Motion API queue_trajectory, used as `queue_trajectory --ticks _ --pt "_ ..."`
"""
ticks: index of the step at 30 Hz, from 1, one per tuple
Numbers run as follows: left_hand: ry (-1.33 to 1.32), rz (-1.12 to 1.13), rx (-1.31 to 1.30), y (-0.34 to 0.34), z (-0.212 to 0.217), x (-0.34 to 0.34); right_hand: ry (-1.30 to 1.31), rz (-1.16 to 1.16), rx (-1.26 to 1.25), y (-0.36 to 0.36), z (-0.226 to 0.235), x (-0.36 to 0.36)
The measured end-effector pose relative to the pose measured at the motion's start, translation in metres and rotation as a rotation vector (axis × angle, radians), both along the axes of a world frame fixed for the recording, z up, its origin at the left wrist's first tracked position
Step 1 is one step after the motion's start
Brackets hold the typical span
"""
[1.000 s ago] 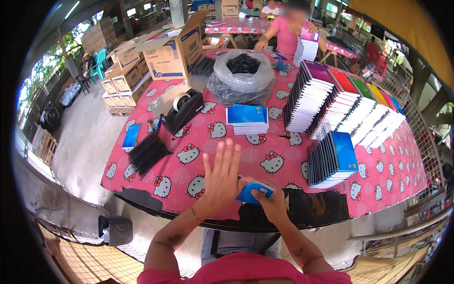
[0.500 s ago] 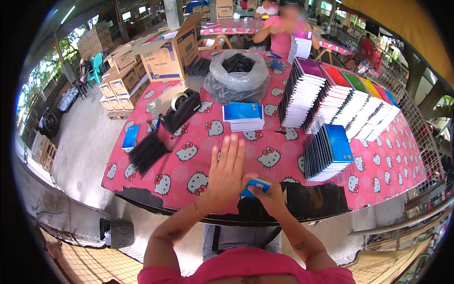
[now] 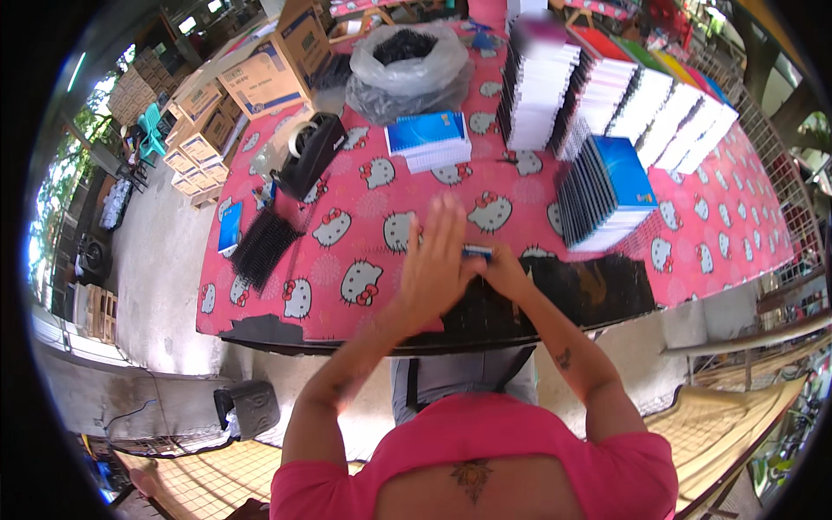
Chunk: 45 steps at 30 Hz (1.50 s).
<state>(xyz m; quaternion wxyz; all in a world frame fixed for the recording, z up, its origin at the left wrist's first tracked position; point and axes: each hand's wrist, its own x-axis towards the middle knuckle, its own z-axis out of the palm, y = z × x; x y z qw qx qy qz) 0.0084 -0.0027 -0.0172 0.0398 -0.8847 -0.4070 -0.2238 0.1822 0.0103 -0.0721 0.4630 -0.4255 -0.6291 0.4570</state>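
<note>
My left hand [image 3: 431, 264] is flat with the fingers stretched out, and it lies against a small blue notebook [image 3: 477, 252] near the front edge of the table. My right hand [image 3: 505, 274] grips that notebook from the right. Only a thin blue and white edge of it shows between the hands. Both hands hover over the pink cloth with a cat pattern [image 3: 364, 234] and a black strip [image 3: 598, 290] along the table's front.
A row of upright spiral notebooks with a blue cover in front [image 3: 607, 186] stands right of my hands, with more coloured rows [image 3: 641, 95] behind. Farther back are a flat blue notebook stack [image 3: 429, 139], a black tape dispenser [image 3: 310, 154], black binding combs [image 3: 263, 249], a plastic bag [image 3: 407, 65] and cardboard boxes [image 3: 264, 78].
My hands have drawn together. The left palm now covers most of the blue notebook, which showed more of its cover before. The view has tilted down and closer to the table.
</note>
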Motion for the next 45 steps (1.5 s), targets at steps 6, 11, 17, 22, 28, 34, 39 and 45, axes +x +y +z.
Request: queue_trajectory --ticks 6,11,17,22,28,34,39,45 --pt "0.038 -0.061 -0.094 -0.032 -0.023 0.001 0.015 0.002 -0.031 0.001 -0.012 0.001" --pt "-0.023 -0.049 -0.033 -0.025 -0.028 0.007 -0.019 -0.038 -0.068 0.002 -0.015 0.002" --pt "-0.123 -0.076 -0.096 0.021 -0.007 -0.007 -0.059 -0.045 -0.086 0.005 -0.012 -0.002" --pt "-0.252 -0.134 0.02 0.025 0.003 -0.002 -0.003 -0.046 0.044 0.005 -0.011 -0.002" --pt "-0.239 -0.123 -0.025 0.023 -0.002 0.001 -0.209 0.013 -0.003 0.001 0.001 0.008" --pt "-0.253 -0.114 0.0 0.02 -0.006 0.001 0.086 0.072 -0.078 -0.008 0.031 0.043" --pt "-0.238 -0.12 0.008 0.022 -0.005 0.001 -0.101 0.078 -0.115 0.002 0.031 0.054" --pt "-0.255 -0.128 -0.016 0.019 0.007 -0.004 -0.123 0.131 0.245 0.008 0.04 0.047"
